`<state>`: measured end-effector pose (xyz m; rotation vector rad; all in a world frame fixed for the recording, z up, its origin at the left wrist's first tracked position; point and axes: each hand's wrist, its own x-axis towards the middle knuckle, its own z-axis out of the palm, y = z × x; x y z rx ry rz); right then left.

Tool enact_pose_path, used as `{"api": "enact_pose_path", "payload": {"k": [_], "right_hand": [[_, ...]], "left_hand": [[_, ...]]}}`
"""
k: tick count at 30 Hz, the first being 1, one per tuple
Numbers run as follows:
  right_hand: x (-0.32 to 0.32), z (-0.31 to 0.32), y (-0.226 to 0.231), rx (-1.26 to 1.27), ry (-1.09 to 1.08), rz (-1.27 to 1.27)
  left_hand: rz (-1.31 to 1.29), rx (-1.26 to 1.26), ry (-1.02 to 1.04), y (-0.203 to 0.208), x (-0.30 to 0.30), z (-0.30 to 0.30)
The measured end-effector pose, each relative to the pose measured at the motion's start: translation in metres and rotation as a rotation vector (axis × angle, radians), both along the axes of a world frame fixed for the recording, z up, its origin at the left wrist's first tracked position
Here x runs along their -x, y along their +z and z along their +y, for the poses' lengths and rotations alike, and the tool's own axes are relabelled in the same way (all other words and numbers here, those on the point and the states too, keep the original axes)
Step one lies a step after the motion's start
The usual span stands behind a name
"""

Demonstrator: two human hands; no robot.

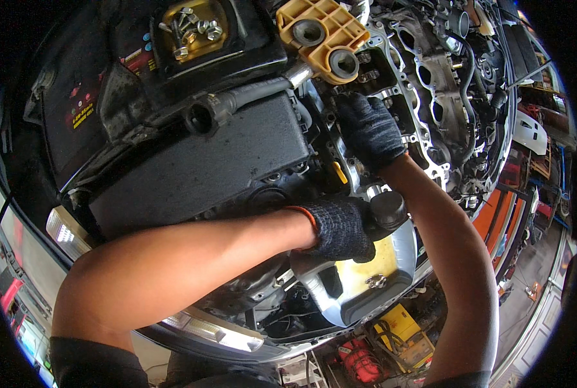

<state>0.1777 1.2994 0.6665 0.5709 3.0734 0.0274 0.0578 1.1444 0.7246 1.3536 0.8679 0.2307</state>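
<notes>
My left hand (341, 231), in a dark knit glove, is closed around a black tool with a thick round end (387, 210); its exact kind is hidden by the glove. Beyond it, my right hand (370, 131), gloved too, reaches down onto the opened engine (424, 123). Its fingers are curled, and what they grip is out of sight. A tan ribbed plastic part with two round bushings (324, 40) lies just past the right fingertips. Under the left hand sits a grey cut-open container (401, 258) with a yellowish inside, small metal pieces lying in it.
At the far left, a gold-coloured dish (229, 32) of loose bolts rests on a black cover. A large black box (224, 161) and a hose (250, 96) flank the engine's left. A yellow loop handle (339, 172) stands beside my right wrist. Below are a red coiled bundle (361, 362) and a yellow case (401, 330).
</notes>
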Motion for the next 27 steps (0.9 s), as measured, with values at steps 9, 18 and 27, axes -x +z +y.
{"api": "enact_pose_path", "payload": {"k": [9,18,27], "right_hand": [[-0.006,0.005,0.003,0.109,-0.12,-0.12],[0.0,0.003,0.008,0.154,-0.155,-0.126],[-0.05,-0.015,0.1,-0.054,-0.215,0.309]], "left_hand": [[0.005,0.013,0.043,0.002,0.002,-0.001],[0.002,0.029,0.006,0.0,0.0,0.0],[-0.146,-0.025,0.101,-0.011,0.002,-0.007]]}}
